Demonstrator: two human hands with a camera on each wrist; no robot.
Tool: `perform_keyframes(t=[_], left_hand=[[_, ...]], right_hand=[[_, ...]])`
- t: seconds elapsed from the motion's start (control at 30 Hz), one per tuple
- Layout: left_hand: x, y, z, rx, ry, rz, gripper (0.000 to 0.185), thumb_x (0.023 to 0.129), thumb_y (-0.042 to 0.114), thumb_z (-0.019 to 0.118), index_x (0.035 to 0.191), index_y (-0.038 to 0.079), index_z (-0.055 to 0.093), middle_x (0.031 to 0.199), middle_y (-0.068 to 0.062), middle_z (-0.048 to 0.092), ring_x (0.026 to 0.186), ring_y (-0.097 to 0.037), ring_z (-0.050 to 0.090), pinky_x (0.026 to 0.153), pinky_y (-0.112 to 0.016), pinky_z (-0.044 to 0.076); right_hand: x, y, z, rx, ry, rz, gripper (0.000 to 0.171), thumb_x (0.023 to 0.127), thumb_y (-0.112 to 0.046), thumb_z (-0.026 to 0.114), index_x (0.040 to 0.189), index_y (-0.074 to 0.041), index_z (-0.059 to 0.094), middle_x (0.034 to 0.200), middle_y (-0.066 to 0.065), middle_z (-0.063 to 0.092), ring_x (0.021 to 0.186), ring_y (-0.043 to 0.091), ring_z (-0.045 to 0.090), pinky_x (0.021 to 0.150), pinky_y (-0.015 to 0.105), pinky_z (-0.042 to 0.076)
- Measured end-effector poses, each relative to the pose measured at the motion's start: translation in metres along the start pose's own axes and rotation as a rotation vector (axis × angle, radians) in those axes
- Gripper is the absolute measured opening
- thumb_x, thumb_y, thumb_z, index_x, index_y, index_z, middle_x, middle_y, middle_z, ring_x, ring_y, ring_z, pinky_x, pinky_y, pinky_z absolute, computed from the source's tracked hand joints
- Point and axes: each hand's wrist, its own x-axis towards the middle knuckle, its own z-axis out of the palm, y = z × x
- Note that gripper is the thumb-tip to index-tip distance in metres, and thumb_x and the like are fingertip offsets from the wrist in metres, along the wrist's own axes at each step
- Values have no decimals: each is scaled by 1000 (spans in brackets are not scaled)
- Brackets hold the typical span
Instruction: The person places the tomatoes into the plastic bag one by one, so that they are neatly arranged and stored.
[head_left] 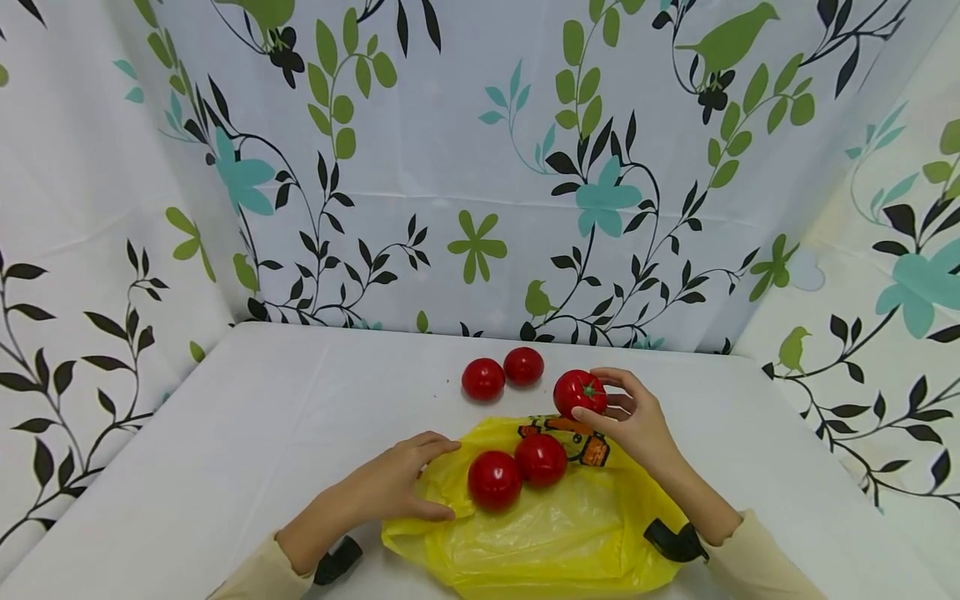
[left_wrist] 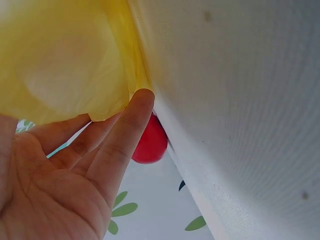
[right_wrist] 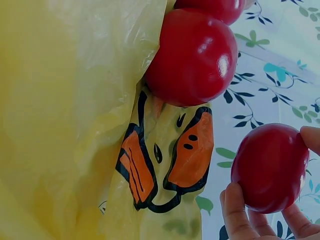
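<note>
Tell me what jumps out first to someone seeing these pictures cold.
The bright yellow plastic bag lies at the near edge of the white table, with two red tomatoes resting on it. The right hand holds another tomato just above the bag's far edge, while the left hand presses on the bag's left side. Two more tomatoes sit behind on the table.

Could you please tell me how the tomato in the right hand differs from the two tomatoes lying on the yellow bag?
The red tomato with the green stem is gripped by the right hand at the far edge of the yellow plastic bag, whereas the two round red tomatoes rest untouched on the bag, side by side. Its green calyx shows; theirs do not. The left hand presses the bag. All are glossy, red and similar in size.
</note>
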Motion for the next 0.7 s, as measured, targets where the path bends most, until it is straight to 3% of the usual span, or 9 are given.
perform_keyframes(t=[0.13,0.33,0.7], left_hand=[[0,0,1,-1,3,-5,79,77,46,80,140,9,52,140,-9,51,122,-27,52,101,-48,47],[1,1,0,-6,0,4,79,77,46,80,140,9,52,139,-8,51,122,-26,53,101,-46,47],[1,2,0,-28,-7,-3,78,77,45,81,139,8,52,138,-9,52,122,-26,53,102,-47,47]], right_hand=[[-3,0,-2,5,-4,-25,56,86,-15,76,135,-6,50,132,19,53,106,34,63,82,20,55],[-11,-1,-5,8,-21,-29,58,84,-12,77,134,-6,50,132,20,54,103,34,64,80,26,58],[-24,7,-15,-66,-59,-16,58,82,-17,79,133,-8,53,129,19,56,98,31,66,77,27,59]])
